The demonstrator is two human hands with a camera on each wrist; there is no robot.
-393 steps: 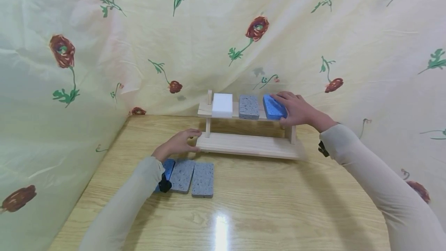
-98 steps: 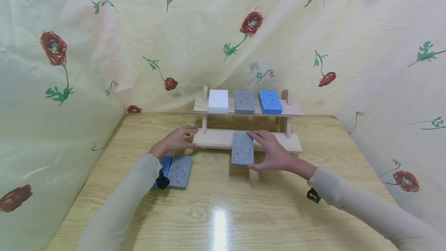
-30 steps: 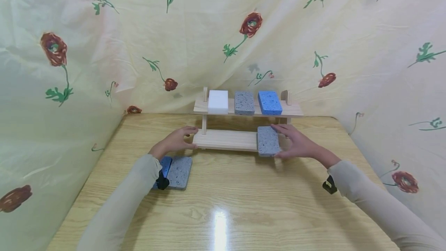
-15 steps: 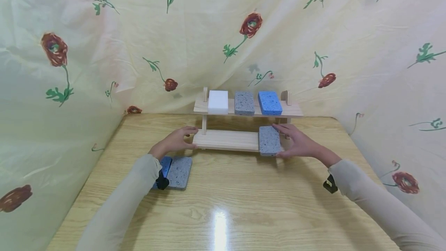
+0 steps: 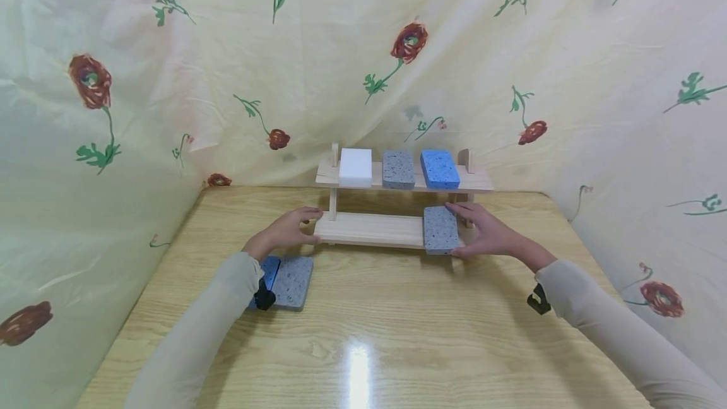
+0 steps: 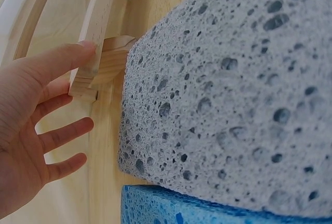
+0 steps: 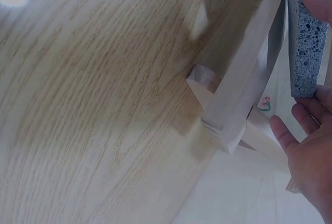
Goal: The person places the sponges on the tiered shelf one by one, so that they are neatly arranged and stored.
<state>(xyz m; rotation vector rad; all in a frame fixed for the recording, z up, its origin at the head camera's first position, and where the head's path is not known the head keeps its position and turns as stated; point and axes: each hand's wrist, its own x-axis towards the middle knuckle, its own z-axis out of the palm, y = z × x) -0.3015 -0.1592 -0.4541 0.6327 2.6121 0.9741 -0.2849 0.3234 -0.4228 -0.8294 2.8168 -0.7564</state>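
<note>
A two-tier wooden shelf [image 5: 369, 230] stands at the back of the table. My left hand [image 5: 286, 230] holds the left end of its lower board; in the left wrist view the thumb lies on the board, with the other fingers spread. At the right end of that board, my right hand [image 5: 483, 232] grips a grey porous sponge [image 5: 440, 230] between thumb and fingers. In the right wrist view this sponge [image 7: 306, 42] is above the board's end. Along the upper board sit a white sponge [image 5: 356, 167], another grey sponge [image 5: 399, 169] and a blue sponge [image 5: 440, 168].
Under my left forearm, a flat grey sponge [image 5: 293, 281] lies on the table [image 5: 409, 333] beside a blue sponge [image 5: 269, 267], partly covered by the wrist strap. A flowered cloth [image 5: 335, 68] rises behind the shelf and at both sides.
My right hand let go of the blue sponge on the upper board. It then carried a grey sponge from the table to the lower board's right end. The left hand stays at the shelf.
</note>
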